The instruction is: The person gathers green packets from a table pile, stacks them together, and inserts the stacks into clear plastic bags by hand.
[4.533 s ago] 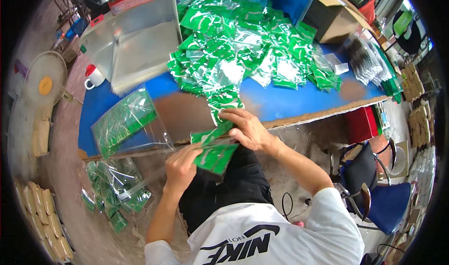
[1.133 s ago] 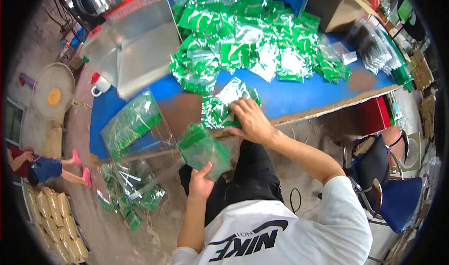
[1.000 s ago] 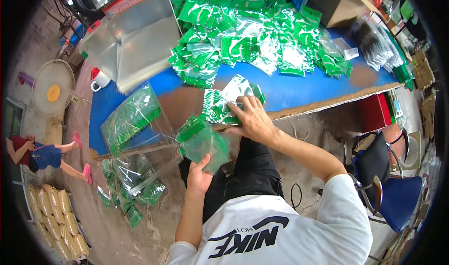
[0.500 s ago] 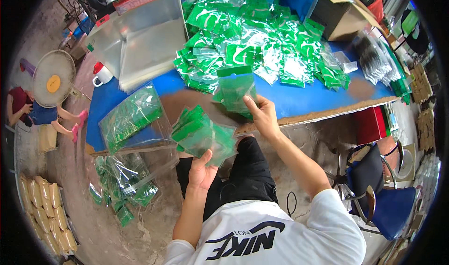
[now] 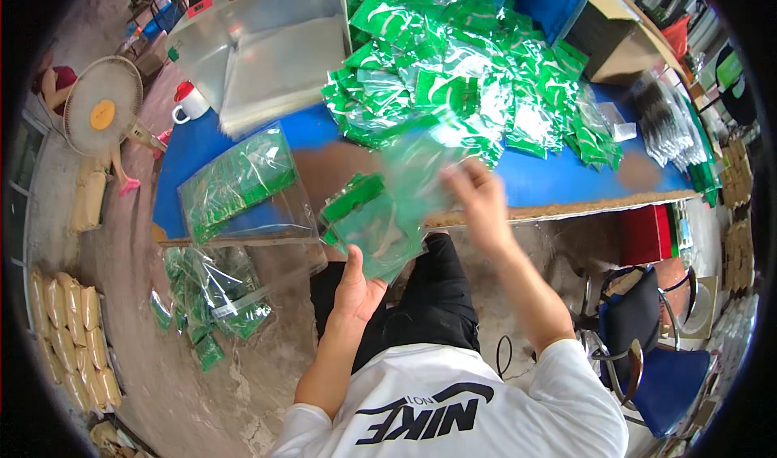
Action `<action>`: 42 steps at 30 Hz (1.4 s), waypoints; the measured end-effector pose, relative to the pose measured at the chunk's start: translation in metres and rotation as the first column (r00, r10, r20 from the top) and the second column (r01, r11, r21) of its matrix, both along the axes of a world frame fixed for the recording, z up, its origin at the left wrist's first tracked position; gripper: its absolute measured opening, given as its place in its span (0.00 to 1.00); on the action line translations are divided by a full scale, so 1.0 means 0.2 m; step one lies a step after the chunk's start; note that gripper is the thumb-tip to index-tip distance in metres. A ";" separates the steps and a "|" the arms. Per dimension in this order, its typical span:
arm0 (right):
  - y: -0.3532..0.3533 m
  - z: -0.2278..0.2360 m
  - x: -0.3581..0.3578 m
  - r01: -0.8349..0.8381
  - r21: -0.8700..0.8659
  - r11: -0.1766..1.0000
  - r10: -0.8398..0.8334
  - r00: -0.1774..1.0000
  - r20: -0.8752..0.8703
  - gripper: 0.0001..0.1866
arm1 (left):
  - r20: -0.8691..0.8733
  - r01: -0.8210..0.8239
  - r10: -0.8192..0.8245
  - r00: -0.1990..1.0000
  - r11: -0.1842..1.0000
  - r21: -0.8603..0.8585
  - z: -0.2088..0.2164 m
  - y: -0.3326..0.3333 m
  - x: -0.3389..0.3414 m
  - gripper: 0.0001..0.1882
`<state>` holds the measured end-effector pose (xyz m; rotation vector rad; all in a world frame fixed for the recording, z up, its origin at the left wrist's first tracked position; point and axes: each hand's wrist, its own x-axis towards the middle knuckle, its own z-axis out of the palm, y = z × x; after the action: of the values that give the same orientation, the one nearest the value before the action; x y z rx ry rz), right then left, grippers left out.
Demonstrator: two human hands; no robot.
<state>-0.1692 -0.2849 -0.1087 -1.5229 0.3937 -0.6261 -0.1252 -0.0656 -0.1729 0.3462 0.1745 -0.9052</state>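
Green-topped, clear plastic packets occupy both hands in the head view. The left hand point(image 5: 360, 292) grips a loosely fanned stack of packets point(image 5: 372, 231) at its lower edge, thumb on the upper face and fingers beneath. This grip presumably leaves the green ends free and accessible. The stack extends forward from the left hand, over the lap and the near edge of the counter point(image 5: 534, 183).

The right hand point(image 5: 479, 203) is raised to the right of the stack, thumb and forefinger directed at a blurred packet group point(image 5: 417, 163). Blur hides the fingertips; whether they pinch the plastic cannot be told. The blurred group lies between the right hand and the stack, overlapping the stack's upper right in view; contact between the two cannot be confirmed.

Beyond the hands, a heap of green packets point(image 5: 461, 78) covers the rear of the counter, probably kept there within reach. A large clear bag point(image 5: 243, 175) containing green packets lies left of the hands, overhanging the front edge.
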 end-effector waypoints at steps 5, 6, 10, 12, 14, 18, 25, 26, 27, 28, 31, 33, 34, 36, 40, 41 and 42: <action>0.02 -0.10 0.11 0.034 -0.784 0.620 -0.251 0.955 -0.158 0.24 | 0.279 -0.141 0.043 0.959 0.930 0.338 -0.03 -0.05 -0.02 0.28; -0.08 -0.12 0.15 0.056 -0.906 0.420 -0.322 0.942 -0.091 0.28 | 0.353 -0.190 0.062 0.934 0.921 0.341 -0.03 -0.06 -0.02 0.29; -0.21 -0.25 0.03 -0.160 -0.971 0.180 -0.093 0.980 -0.178 0.32 | 0.638 -0.260 -0.072 0.767 0.874 0.411 -0.03 0.11 -0.02 0.25; -0.16 -0.23 -0.07 -0.317 -0.934 0.164 0.259 0.928 -0.269 0.27 | 0.776 -0.264 -0.378 0.504 0.788 0.555 0.08 0.18 0.03 0.18; -0.15 -0.16 -0.11 -0.326 -0.928 0.179 0.290 0.919 -0.267 0.23 | 0.752 -0.197 -0.530 0.392 0.750 0.632 0.20 0.17 0.01 0.17; -0.04 0.10 -0.08 -0.587 -0.800 0.129 0.439 0.757 -0.485 0.15 | 0.777 -0.551 -0.583 -0.236 0.739 0.387 0.38 0.08 0.02 0.20; -0.13 0.29 0.17 -0.845 -0.453 0.285 0.715 0.501 -0.487 0.18 | 0.687 -0.400 -0.722 -0.080 0.655 0.641 0.28 0.11 0.06 0.18; -0.20 0.25 0.29 -0.677 -0.637 0.370 0.491 0.724 -0.485 0.22 | 0.708 -0.326 -0.703 0.068 0.655 0.682 0.22 0.13 0.07 0.18; -0.28 0.16 0.43 -0.465 -0.796 0.389 0.217 0.885 -0.411 0.27 | 0.713 -0.336 -0.701 0.030 0.665 0.667 0.16 0.13 0.07 0.18; -0.36 0.04 0.58 -0.251 -0.875 0.414 -0.072 0.949 -0.307 0.30 | 0.792 -0.242 -0.469 0.392 0.778 0.580 0.09 0.11 0.03 0.20; -0.45 -0.33 0.73 -0.081 -0.962 0.262 -0.424 0.885 -0.190 0.39 | 0.555 -0.137 -0.143 0.819 0.891 0.432 0.06 0.12 -0.03 0.27; -0.28 -0.39 0.59 -0.142 -0.973 0.181 -0.298 0.935 -0.192 0.48 | 0.406 -0.214 0.057 0.912 0.910 0.354 -0.01 0.20 -0.05 0.27; -0.22 -0.34 0.47 -0.230 -0.951 0.205 -0.201 0.941 -0.271 0.51 | 0.341 -0.160 0.044 0.939 0.933 0.322 -0.03 0.23 -0.05 0.27; -0.13 -0.24 0.21 -0.239 -0.955 0.176 -0.032 0.968 -0.248 0.44 | 0.315 -0.119 0.010 0.949 0.937 0.327 -0.03 0.26 -0.05 0.28; -0.06 -0.28 -0.02 -0.313 -0.928 0.204 0.248 0.933 -0.260 0.21 | 0.197 0.031 -0.049 0.979 0.995 0.094 -0.13 0.32 0.01 0.30; -0.03 -0.29 -0.06 -0.322 -0.922 0.215 0.239 0.933 -0.270 0.21 | 0.095 0.057 -0.051 0.994 0.997 -0.056 -0.15 0.31 0.02 0.31; 0.01 -0.26 -0.09 -0.201 -0.792 0.576 0.172 0.977 -0.123 0.16 | 0.063 0.055 -0.048 0.997 0.993 -0.108 -0.16 0.28 0.03 0.33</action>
<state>-0.1870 -0.2827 -0.1602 -2.4210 -0.0783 -0.6415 -0.1196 -0.0091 -0.2053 0.2765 0.0600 -0.9503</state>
